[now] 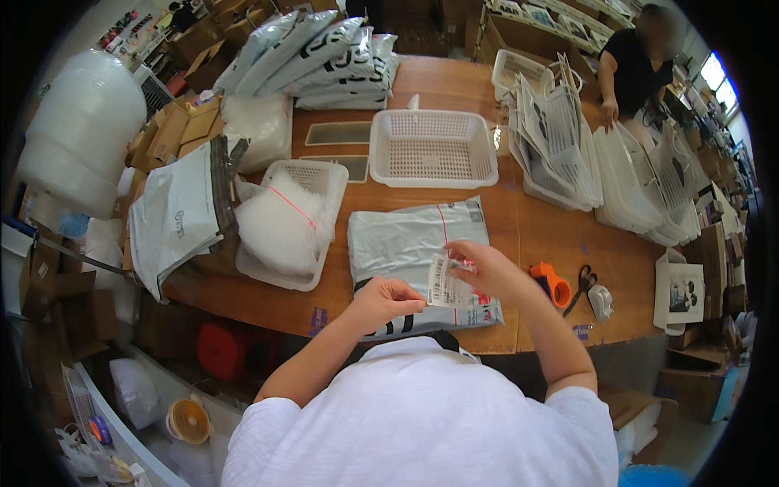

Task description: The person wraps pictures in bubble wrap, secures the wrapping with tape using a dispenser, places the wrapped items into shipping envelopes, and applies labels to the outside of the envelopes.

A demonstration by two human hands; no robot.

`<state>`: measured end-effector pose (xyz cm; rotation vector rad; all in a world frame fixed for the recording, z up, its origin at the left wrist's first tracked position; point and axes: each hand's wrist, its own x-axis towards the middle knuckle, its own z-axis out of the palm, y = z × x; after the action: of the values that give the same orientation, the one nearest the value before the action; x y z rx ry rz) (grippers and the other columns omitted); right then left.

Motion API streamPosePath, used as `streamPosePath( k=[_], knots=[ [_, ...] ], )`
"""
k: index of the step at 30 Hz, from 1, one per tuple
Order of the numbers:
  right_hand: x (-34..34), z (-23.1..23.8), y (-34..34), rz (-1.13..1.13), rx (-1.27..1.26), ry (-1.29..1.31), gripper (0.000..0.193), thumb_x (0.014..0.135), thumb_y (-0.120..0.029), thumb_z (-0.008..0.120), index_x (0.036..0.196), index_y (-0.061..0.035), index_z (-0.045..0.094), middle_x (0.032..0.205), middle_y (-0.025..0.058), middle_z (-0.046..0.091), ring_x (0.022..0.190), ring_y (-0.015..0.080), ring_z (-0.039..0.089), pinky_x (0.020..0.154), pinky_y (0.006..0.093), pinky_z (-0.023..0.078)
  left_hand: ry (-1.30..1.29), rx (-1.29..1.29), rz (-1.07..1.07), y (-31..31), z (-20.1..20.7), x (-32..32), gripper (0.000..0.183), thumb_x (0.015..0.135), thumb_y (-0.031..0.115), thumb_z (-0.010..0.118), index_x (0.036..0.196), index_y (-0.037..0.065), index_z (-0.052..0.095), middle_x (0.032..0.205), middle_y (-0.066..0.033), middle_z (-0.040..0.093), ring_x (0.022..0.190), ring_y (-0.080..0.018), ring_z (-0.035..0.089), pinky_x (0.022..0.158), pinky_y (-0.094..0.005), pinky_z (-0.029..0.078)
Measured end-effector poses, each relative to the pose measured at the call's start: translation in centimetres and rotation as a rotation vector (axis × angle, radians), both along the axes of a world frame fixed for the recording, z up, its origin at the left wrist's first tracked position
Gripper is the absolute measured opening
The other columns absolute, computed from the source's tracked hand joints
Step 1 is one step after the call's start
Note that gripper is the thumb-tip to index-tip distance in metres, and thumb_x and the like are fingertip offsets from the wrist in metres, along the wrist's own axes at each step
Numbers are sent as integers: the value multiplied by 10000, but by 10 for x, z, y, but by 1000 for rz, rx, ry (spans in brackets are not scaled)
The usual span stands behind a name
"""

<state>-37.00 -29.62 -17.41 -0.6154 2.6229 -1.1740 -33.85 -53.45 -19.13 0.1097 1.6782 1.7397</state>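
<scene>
A pale grey plastic mailer bag (pixel 389 235) lies flat on the wooden table in front of me, with a thin red line across its upper part. Above its lower right part I hold a white printed label (pixel 442 284) with a barcode. My left hand (pixel 385 299) pinches the label's lower left corner between thumb and fingers. My right hand (pixel 480 268) grips its upper right side, fingers closed. Part of the label is covered by the right hand. Right of the bag sit an orange tape dispenser (pixel 551 284) and black scissors (pixel 581 286).
An empty white basket (pixel 434 183) stands beyond the bag. Left of it, another basket (pixel 329 219) holds a bubble-wrapped bundle tied with red string. Filled mailers (pixel 324 65) are piled at the back. Stacked baskets (pixel 560 191) stand right, near a co-worker (pixel 637 69).
</scene>
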Motion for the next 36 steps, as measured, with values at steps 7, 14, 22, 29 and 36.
streamPosePath(
  k=[7,14,22,29,36],
  knots=[
    [45,-51,-59,-252,-561,-125,220,824,-168,630,943,3,559,846,78,610,805,177,592,738,288,459,93,172,240,16,-27,3,109,804,101,633,863,9,646,809,-15,638,730,-51,542,664,-199,430],
    [27,-104,-1,-874,-1232,-521,143,887,-170,549,817,-46,558,790,31,605,719,119,587,641,259,491,179,594,433,19,-32,1,74,735,-12,515,761,55,530,1086,-105,567,1176,-194,398,1014,-312,231],
    [10,-65,48,-841,-434,485,49,849,-70,564,827,-35,540,783,38,564,684,118,523,643,253,447,-115,138,607,2,-45,-29,361,862,421,442,675,118,498,597,19,428,437,-53,317,422,-191,250],
    [24,-78,-13,47,-66,797,204,678,-130,708,779,-53,548,803,66,587,733,230,576,618,327,468,265,-293,337,70,-117,-37,366,844,394,493,718,56,557,639,-52,548,552,-169,491,496,-284,366],
    [38,-125,-19,276,-73,415,208,721,-188,670,795,-46,538,851,76,575,771,267,559,667,339,466,421,-1071,77,35,-164,-35,338,764,376,594,780,39,583,770,-134,620,735,-307,602,624,-399,464]
  ],
)
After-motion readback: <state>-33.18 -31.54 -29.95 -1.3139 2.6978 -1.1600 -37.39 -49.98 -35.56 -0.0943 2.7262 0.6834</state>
